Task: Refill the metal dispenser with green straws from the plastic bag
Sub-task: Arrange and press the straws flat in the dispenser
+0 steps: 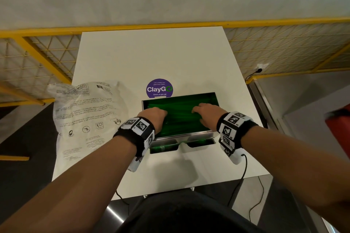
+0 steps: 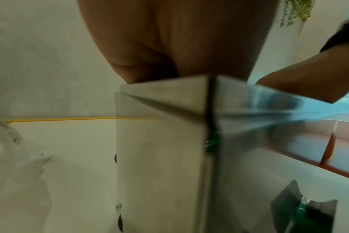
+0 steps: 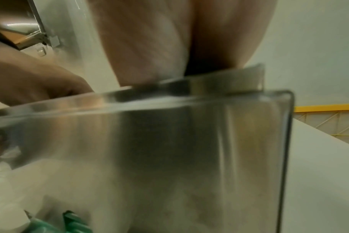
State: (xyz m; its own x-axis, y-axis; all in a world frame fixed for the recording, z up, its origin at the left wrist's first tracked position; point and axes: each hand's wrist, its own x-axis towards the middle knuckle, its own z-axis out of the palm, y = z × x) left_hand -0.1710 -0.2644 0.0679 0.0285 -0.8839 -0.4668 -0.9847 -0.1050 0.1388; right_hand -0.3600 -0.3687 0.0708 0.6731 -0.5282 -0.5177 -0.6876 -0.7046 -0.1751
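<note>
Both hands were down inside the open-topped rectangular metal dispenser (image 1: 181,135), which stood on the white counter (image 1: 151,53) just below the middle of the frame. The green plastic straws (image 1: 180,117) filled it as a level bed, their long axis running left to right across the box, so each hand lay over one end of the bundle. The left hand (image 1: 154,115) rested toward the left end and the right hand (image 1: 205,112) toward the right, knuckles up, fingers bent down onto the straws; whether either grip was pinching any or only pressing them flat I could not tell. The crumpled clear printed plastic bag (image 1: 85,117) lay just left of the dispenser, nearer the left hand, looking flat and empty. Levelling seemed the step in hand.
</note>
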